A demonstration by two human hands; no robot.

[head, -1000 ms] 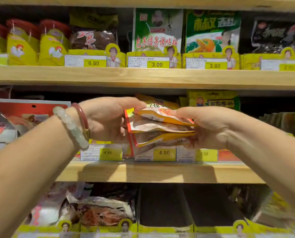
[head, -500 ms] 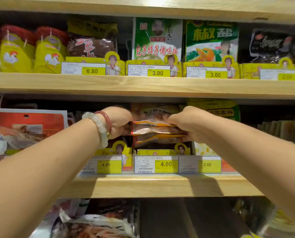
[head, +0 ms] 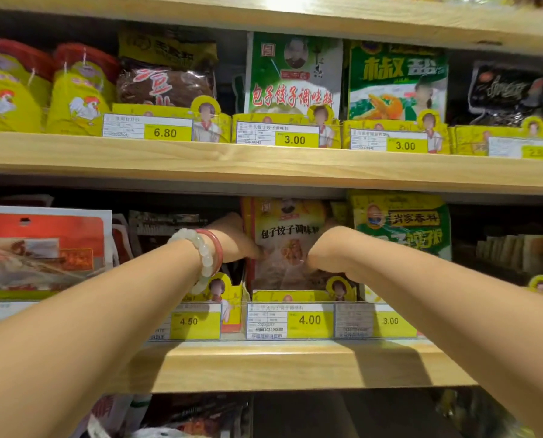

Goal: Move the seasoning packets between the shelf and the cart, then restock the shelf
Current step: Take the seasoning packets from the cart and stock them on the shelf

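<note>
Wooden store shelf (head: 264,365) with yellow display trays (head: 290,295) — seasoning packets (head: 287,245) stand upright in the 4.00 tray, left hand (head: 232,240) and right hand (head: 325,248) gripping their edges, fingers hidden.

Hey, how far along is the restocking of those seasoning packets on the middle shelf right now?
Done: orange seasoning packets stand upright in the yellow tray above the 4.00 price tag. In hand: left hand and right hand flank the packets; a firm grip is unclear. Left: letting go; the cart is out of view, so remaining stock is unknown.
</note>
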